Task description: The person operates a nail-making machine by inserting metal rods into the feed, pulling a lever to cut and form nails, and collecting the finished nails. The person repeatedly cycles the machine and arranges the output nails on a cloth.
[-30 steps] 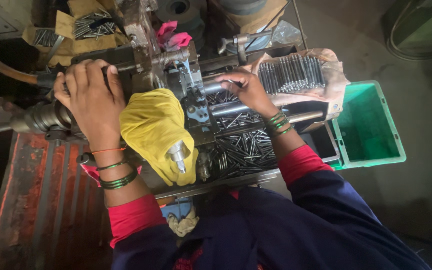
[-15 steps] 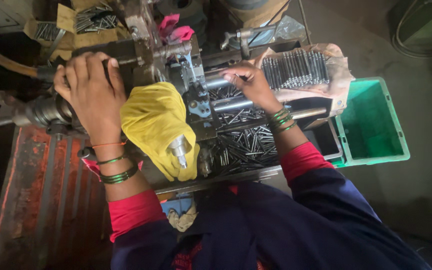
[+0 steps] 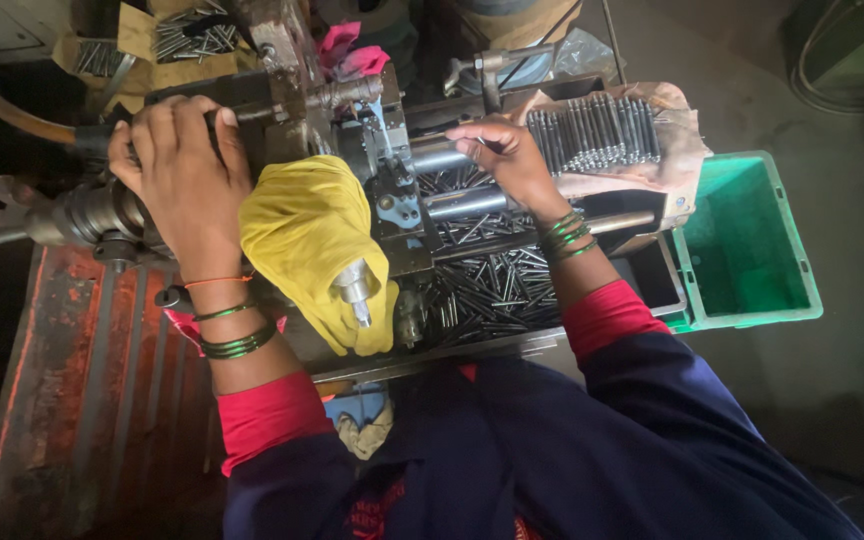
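Note:
My left hand [image 3: 184, 175] lies curled over a dark round part at the left end of a small metal machine [image 3: 392, 190]. My right hand [image 3: 507, 155] is at the machine's right side, fingers pinched by a shiny steel cylinder [image 3: 442, 158]; whether it holds a thin pin I cannot tell. A yellow cloth [image 3: 312, 240] is draped over the machine's front lever, whose metal tip [image 3: 355, 287] pokes out. Both wrists wear green bangles.
Several thin metal pins fill a tray [image 3: 497, 290] under the machine. More pins lie in a row on brown paper [image 3: 602, 135] at the right. A green plastic crate [image 3: 747, 240] stands farther right. A rusty red metal surface [image 3: 52, 400] spreads at the left.
My right hand has shifted slightly along the steel cylinder. My left hand keeps its place on the dark round part.

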